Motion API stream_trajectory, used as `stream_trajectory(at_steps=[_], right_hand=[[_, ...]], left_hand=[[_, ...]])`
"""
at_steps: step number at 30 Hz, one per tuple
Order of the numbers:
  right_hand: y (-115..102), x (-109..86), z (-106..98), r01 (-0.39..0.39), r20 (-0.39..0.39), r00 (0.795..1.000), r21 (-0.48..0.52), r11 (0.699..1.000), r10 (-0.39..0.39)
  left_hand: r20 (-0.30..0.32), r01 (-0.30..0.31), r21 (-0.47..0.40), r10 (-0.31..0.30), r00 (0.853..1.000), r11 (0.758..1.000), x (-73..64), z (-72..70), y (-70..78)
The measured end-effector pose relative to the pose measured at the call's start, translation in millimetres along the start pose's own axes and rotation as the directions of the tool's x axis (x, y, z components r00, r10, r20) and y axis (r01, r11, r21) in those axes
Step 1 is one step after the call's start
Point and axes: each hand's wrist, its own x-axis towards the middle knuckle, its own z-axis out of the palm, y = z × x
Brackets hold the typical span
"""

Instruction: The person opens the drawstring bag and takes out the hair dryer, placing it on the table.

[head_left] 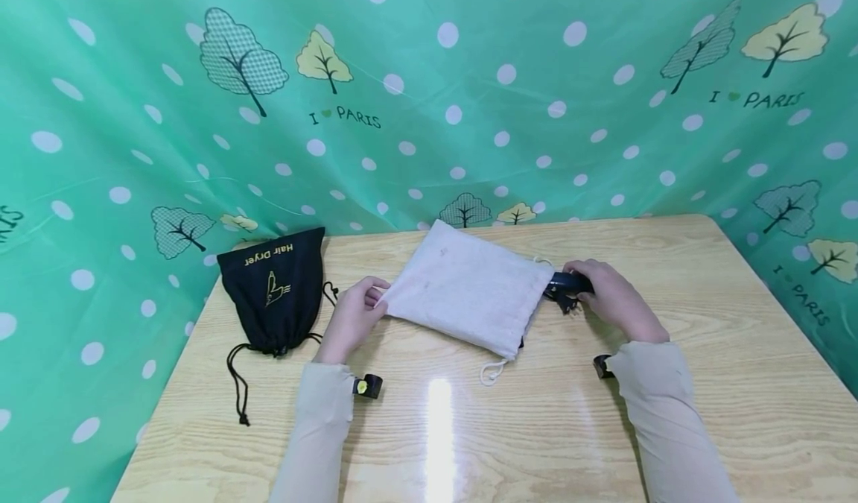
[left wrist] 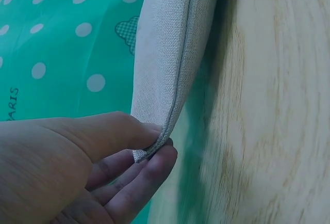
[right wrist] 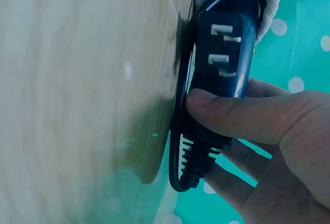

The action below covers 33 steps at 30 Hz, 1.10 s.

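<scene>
While the left hand (head_left: pixel 351 313) pinches one corner of the pale cloth drawstring bag (head_left: pixel 469 287), the right hand (head_left: pixel 620 298) grasps the black hair dryer handle (head_left: pixel 566 283) at its mouth.
The bag lies toward the back of the wood-grain table (head_left: pixel 536 436), its mouth facing the right hand and a white drawstring loop (head_left: pixel 492 372) trailing at the near corner; the rest of the dryer is hidden inside. The right thumb presses the handle near two slide switches (right wrist: pixel 223 61), and a black cord doubles back from its ribbed sleeve (right wrist: pixel 196 164). Left of the left hand lies a black "Hair Dryer" pouch (head_left: pixel 278 294), its lettering upside down.
</scene>
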Motion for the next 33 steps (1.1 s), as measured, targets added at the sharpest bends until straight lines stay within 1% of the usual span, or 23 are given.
stream_trajectory(at_steps=[3, 6, 8, 11, 14, 16, 21, 29, 33], right_hand=[[-2, 1.3, 0, -0.025, 0.018, 1.0, 0.006, 1.0, 0.025], [-4, 2.1, -1, -0.058, 0.05, 0.997, 0.019, 0.998, 0.057], [-5, 1.9, -1, -0.065, 0.071, 0.995, 0.02, 0.998, 0.063], [-5, 1.3, -2, -0.045, 0.074, 0.996, 0.01, 0.999, 0.044], [-4, 1.5, 0, -0.016, 0.054, 0.998, -0.008, 1.0, 0.017], [-4, 1.8, 1, -0.009, 0.041, 0.999, -0.018, 1.0, 0.009], [-1, 2.4, 4, 0.005, 0.036, 0.999, -0.028, 1.0, -0.004], [0, 1.0, 3, 0.036, 0.028, 0.999, -0.009, 0.999, -0.036], [3, -2.1, 1, 0.011, 0.038, 0.999, -0.011, 1.0, -0.011]], left_hand=[[0.003, 0.006, -0.001, -0.006, 1.0, 1.0, -0.2, 0.3, 0.8], [0.001, 0.008, 0.016, -0.008, 1.0, 1.0, -0.1, 1.9, 1.2], [-0.007, 0.006, 0.027, -0.005, 1.0, 1.0, 0.5, 3.8, 1.4], [-0.02, 0.0, 0.016, 0.0, 1.0, 1.0, 2.1, 7.4, 2.6], [-0.027, 0.005, -0.014, -0.006, 1.0, 1.0, 3.7, 10.9, 5.3], [-0.029, 0.003, -0.018, -0.004, 1.0, 1.0, 4.9, 13.2, 6.6], [-0.056, 0.007, 0.0, -0.007, 0.998, 1.0, 6.8, 17.3, 9.5], [-0.094, -0.012, 0.042, 0.016, 0.995, 0.999, 5.7, 17.7, 10.4], [-0.095, -0.01, 0.033, 0.013, 0.995, 0.999, 6.5, 17.6, 9.2]])
